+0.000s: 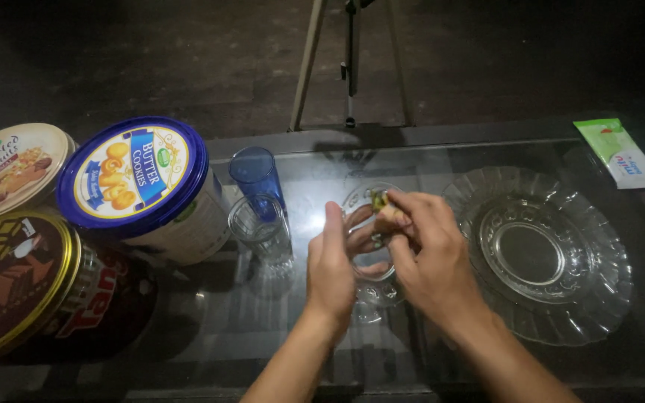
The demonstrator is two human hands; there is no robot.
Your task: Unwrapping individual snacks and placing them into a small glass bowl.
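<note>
My left hand (331, 267) cups a small clear glass bowl (371, 280) from its left side, fingers curled under and around it. My right hand (428, 252) is over the bowl's right side, pinching a small greenish-yellow item (379, 200) between thumb and fingertips above the bowl's far rim. What that item is I cannot make out. Both hands are above a glass-topped table (307, 321).
A clear tumbler (261, 228) and a blue glass (255, 176) stand left of the bowl. Three round biscuit tins, blue (134, 179), cream (10, 169) and dark brown (16, 283), lie at left. A large fluted glass plate (546, 254) is right. A green-white packet (619, 152) lies far right. Tripod legs (349, 60) behind.
</note>
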